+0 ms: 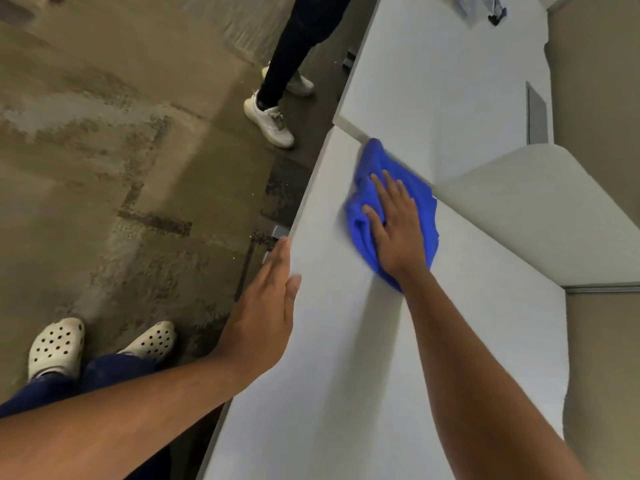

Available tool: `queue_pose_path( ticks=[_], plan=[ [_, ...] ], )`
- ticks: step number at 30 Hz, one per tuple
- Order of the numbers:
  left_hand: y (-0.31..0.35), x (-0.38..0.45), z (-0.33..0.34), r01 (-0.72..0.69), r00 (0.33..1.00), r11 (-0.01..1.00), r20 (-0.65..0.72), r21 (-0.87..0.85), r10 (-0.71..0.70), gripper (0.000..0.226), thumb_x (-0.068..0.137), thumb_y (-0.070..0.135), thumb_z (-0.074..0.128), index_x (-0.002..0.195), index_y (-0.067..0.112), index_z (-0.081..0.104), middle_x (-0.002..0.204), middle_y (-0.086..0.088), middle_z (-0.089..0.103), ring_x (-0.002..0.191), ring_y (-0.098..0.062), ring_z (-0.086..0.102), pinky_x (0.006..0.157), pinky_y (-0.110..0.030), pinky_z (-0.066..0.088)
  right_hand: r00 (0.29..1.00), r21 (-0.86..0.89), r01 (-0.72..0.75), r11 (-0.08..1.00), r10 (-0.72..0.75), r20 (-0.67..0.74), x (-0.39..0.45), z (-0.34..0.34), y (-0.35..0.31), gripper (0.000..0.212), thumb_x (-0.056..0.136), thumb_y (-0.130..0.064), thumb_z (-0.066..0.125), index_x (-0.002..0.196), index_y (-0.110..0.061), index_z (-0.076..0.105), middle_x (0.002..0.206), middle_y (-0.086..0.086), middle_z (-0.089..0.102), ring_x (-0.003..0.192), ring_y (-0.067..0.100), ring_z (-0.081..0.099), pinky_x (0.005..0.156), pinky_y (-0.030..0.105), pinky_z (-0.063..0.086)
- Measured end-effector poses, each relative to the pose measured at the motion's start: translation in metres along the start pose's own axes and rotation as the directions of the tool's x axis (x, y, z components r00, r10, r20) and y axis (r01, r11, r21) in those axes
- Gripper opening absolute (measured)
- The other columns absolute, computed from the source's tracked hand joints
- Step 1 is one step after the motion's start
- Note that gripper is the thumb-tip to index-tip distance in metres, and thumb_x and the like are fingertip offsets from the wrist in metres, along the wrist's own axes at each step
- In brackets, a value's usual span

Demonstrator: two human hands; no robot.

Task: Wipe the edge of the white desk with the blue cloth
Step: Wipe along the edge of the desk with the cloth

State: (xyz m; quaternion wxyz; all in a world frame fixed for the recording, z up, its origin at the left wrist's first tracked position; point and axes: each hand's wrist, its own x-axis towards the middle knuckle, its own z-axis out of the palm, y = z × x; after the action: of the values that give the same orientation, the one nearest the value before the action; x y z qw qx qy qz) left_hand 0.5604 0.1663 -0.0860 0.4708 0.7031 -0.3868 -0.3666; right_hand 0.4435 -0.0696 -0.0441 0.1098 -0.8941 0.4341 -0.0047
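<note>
The blue cloth (367, 202) lies crumpled on the white desk (322, 341), near the seam where a second desk begins. My right hand (398, 230) presses flat on top of the cloth, fingers spread and pointing away from me. My left hand (266, 299) rests flat against the desk's left edge with its fingers straight and together, holding nothing. The cloth sits a little inward from that left edge and is slightly blurred.
A second white desk (433, 81) continues beyond the seam. A pale divider panel (540, 209) rises on the right. Another person's legs and white sneakers (270, 123) stand on the carpet left of the desks. My own feet in white clogs (55, 344) are at lower left.
</note>
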Motion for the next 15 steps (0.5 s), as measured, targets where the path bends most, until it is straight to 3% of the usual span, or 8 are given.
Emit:
queue_pose_path(
  ticks=[4,6,9,12,15],
  plan=[
    [-0.001,0.001,0.0,0.004,1.0,0.999,-0.015,0.05,-0.003,0.074,0.102,0.056,0.017,0.166,0.02,0.014,0.172,0.001,0.025,0.155,-0.017,0.033,0.123,-0.032,0.033,0.965,-0.04,-0.253,0.967,0.249,-0.08,0.05,0.007,-0.019,0.058,0.113,-0.045,0.028,0.168,-0.029,0.018,0.177,0.0,0.018,0.164,0.028,0.014,0.132,0.055,0.012],
    [0.0,0.001,0.0,0.023,1.0,0.998,-0.008,0.053,-0.022,0.075,0.101,0.058,0.015,0.166,0.022,0.012,0.173,0.002,0.024,0.156,-0.015,0.029,0.121,-0.028,0.027,0.959,-0.059,-0.273,0.96,0.267,-0.094,0.063,0.017,-0.053,0.059,0.113,-0.047,0.026,0.168,-0.031,0.015,0.177,-0.001,0.017,0.164,0.029,0.012,0.132,0.055,0.011],
    [0.003,0.001,-0.001,0.025,1.0,0.997,-0.001,0.068,-0.025,0.075,0.101,0.057,0.014,0.166,0.02,0.013,0.173,0.0,0.024,0.157,-0.016,0.028,0.122,-0.027,0.027,0.992,-0.095,-0.112,0.989,0.105,-0.073,0.053,0.028,-0.092,0.061,0.111,-0.05,0.029,0.168,-0.032,0.019,0.177,-0.005,0.016,0.164,0.028,0.012,0.132,0.054,0.01],
    [0.006,0.001,-0.002,0.01,1.0,0.997,0.0,0.08,-0.01,0.07,0.105,0.048,0.019,0.166,0.014,0.017,0.173,-0.004,0.025,0.158,-0.018,0.029,0.126,-0.037,0.032,0.995,-0.014,0.1,0.995,-0.1,0.019,0.017,0.025,-0.091,0.058,0.111,-0.051,0.034,0.166,-0.035,0.024,0.177,-0.011,0.016,0.165,0.021,0.007,0.133,0.051,0.005],
    [0.007,0.001,-0.003,0.018,1.0,0.996,-0.006,0.091,-0.017,0.067,0.105,0.041,0.024,0.165,0.01,0.02,0.173,-0.005,0.026,0.157,-0.019,0.031,0.126,-0.031,0.029,0.992,0.055,0.118,0.992,-0.12,0.046,-0.021,0.014,-0.06,0.062,0.11,-0.05,0.038,0.167,-0.033,0.021,0.177,-0.012,0.016,0.165,0.014,0.005,0.134,0.048,0.005]
  ],
)
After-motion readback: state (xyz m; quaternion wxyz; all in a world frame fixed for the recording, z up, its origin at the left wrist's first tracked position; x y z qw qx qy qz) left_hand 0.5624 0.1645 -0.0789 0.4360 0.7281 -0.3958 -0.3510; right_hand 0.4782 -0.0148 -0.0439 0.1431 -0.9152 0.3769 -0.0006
